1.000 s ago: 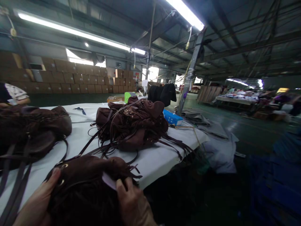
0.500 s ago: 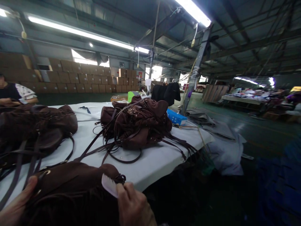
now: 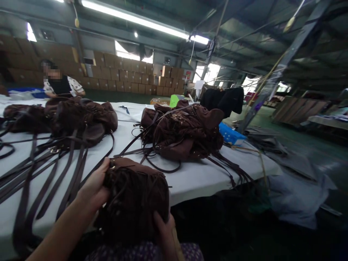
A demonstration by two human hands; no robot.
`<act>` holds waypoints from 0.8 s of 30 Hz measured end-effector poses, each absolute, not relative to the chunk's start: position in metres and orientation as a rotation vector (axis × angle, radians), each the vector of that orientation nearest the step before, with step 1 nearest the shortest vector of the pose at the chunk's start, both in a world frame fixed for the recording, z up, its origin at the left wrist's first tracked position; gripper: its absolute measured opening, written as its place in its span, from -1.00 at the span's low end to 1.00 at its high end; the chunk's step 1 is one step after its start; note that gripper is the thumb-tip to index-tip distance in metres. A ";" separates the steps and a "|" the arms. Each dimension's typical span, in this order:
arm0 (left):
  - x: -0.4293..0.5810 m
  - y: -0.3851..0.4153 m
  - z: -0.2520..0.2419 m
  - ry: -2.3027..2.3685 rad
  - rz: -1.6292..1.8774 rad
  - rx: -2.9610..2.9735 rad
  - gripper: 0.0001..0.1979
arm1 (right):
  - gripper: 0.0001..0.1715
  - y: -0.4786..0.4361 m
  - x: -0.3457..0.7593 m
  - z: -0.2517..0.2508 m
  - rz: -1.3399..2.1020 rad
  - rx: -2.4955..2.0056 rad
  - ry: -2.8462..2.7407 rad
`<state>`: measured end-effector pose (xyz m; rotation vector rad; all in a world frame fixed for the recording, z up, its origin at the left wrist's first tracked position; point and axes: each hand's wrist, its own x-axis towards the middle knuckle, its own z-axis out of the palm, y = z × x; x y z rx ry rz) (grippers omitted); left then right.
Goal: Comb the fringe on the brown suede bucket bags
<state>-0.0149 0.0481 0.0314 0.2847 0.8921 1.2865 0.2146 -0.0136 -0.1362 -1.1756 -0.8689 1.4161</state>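
A dark brown bag [image 3: 136, 195] with fringe-like strands and small metal rings is held up in front of me at the table's near edge. My left hand [image 3: 97, 183] grips its upper left side, the thumb near the top rim. Around the lower right side is my right hand [image 3: 165, 230], thumb pressed on the front and the other fingers hidden behind. The white comb does not show now; whether it is still in my right hand I cannot tell. The bag's lower part is dark and hard to make out.
Brown bags with trailing straps lie piled on the white table [image 3: 195, 177], one heap [image 3: 185, 130] ahead and another [image 3: 81, 119] to the left. A blue box [image 3: 232, 136] stands beyond the right heap. A co-worker [image 3: 63, 85] is across the table; a metal post [image 3: 285, 65] rises at right.
The view has swung left. My right hand has moved from the bag's top with a white comb to its lower right side. The bag is turned, its fringed front more toward me.
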 end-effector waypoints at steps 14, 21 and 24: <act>-0.008 0.031 -0.008 1.042 0.744 1.207 -0.54 | -0.19 -0.001 0.244 -0.104 1.565 -1.223 -0.438; -0.003 0.062 0.005 1.200 0.957 1.073 -0.48 | -0.23 -0.005 0.282 -0.088 0.835 -1.629 -1.220; 0.003 0.069 0.007 1.148 0.921 1.005 -0.52 | -0.56 -0.007 0.301 -0.066 0.279 -1.425 -1.745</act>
